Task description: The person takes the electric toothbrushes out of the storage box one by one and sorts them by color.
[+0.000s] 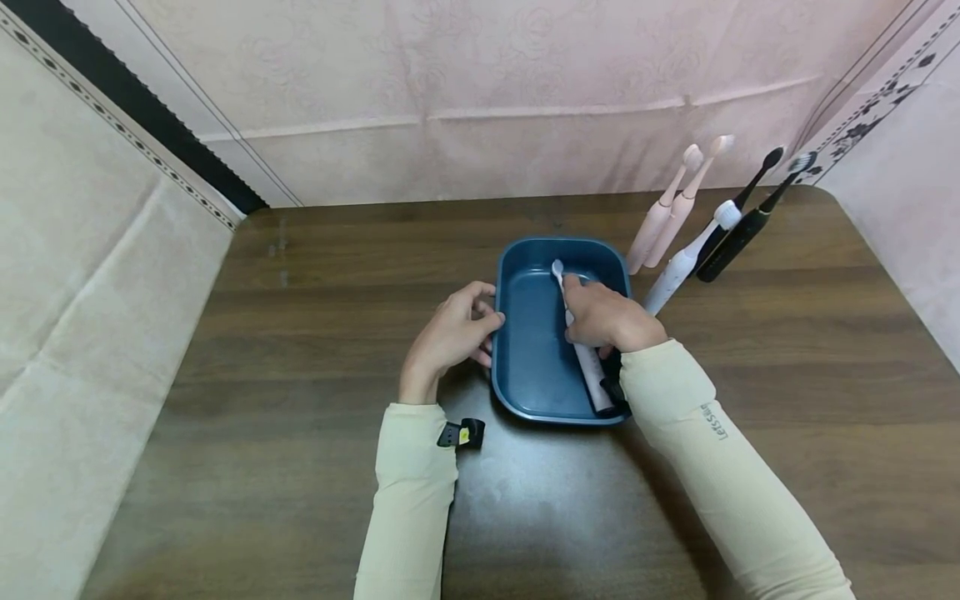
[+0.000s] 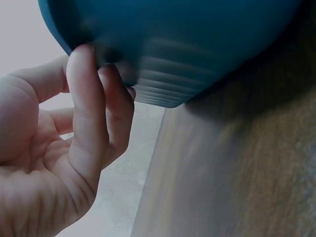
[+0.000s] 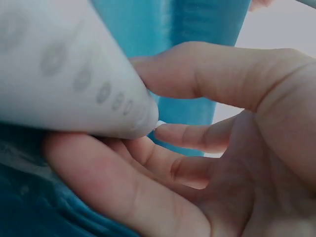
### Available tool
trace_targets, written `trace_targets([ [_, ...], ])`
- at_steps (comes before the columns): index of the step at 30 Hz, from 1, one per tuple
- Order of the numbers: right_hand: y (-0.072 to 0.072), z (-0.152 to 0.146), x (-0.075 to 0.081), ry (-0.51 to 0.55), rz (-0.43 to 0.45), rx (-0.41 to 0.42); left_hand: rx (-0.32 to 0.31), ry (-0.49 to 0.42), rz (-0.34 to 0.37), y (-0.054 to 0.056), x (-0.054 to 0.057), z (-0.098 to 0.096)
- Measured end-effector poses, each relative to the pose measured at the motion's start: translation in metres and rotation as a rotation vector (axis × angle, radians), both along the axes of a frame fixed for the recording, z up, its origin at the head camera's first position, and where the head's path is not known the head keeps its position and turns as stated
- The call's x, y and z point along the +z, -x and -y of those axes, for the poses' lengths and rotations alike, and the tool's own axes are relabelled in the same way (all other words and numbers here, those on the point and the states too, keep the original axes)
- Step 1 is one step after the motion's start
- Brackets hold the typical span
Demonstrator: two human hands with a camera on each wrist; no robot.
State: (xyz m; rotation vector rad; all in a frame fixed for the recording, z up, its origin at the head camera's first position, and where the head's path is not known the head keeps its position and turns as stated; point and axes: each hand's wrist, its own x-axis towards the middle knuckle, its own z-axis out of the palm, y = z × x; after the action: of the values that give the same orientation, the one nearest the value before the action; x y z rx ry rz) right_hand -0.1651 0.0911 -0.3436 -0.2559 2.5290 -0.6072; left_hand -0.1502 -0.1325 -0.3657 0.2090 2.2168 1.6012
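A blue tray (image 1: 534, 333) with a raised rim sits on the wooden table. My left hand (image 1: 459, 329) grips its left rim, thumb over the edge and fingers bent against the outer wall; the left wrist view shows those fingers (image 2: 89, 108) close up. Inside the tray, along its right side, a white electric toothbrush (image 1: 592, 377) lies lengthwise with its small head toward the far end. My right hand (image 1: 611, 317) pinches it around the middle of its length. In the right wrist view the toothbrush handle (image 3: 64, 74), with a row of round marks, passes between thumb and fingers.
Just right of the tray stand more electric toothbrushes: two pink (image 1: 651, 233), one white (image 1: 671, 279) and two black (image 1: 735, 246). The white one is close to the tray's right rim. Pale cloth (image 1: 487, 150) hangs behind the table's back edge.
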Motion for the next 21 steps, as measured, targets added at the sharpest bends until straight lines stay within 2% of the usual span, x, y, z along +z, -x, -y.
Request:
trace_targets([
  [10,-0.004,-0.002,0.012,0.093,-0.086,0.018,-0.003,0.009,-0.018,-0.001,0.001,-0.001],
  [21,-0.011,-0.003,0.034,0.161,-0.169,0.011,-0.001,0.024,-0.020,0.000,-0.001,0.000],
])
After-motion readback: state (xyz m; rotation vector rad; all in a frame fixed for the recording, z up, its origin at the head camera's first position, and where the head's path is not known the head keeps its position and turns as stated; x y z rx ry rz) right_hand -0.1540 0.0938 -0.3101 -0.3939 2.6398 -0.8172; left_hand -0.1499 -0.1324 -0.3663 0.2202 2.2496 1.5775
